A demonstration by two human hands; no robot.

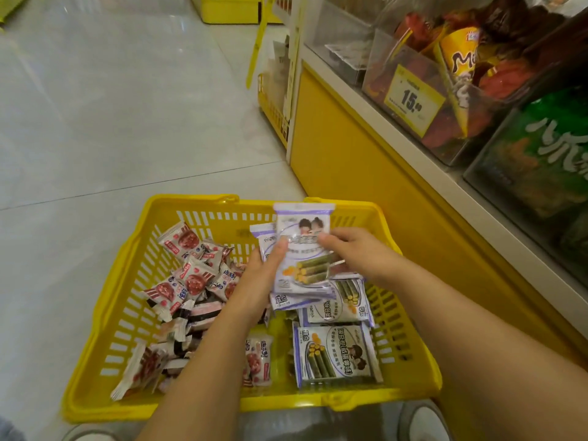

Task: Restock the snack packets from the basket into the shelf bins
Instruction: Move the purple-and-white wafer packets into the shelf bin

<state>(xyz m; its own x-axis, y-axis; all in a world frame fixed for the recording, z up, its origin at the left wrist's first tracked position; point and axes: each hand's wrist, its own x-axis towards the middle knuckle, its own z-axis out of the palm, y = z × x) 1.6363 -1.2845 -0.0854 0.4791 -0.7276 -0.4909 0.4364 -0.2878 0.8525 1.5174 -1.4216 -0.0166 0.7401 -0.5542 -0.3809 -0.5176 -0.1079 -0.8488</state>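
A yellow plastic basket (133, 281) stands on the floor in front of me. Its left half holds several small red-and-white snack packets (191, 278); its right half holds purple-and-white seaweed roll packets (337, 354). Over the basket, both hands grip a stack of the purple-and-white packets (302, 249). My left hand (261, 281) holds the stack's left edge with the thumb on top. My right hand (353, 249) holds its right edge. Clear shelf bins (410, 100) with snacks sit on the shelf at upper right.
The yellow shelf base (350, 148) runs along the right, close to the basket. A yellow price tag (413, 100) hangs on one bin. Another yellow rack (273, 113) and a yellow crate (229, 9) stand farther along the grey tiled floor (111, 106).
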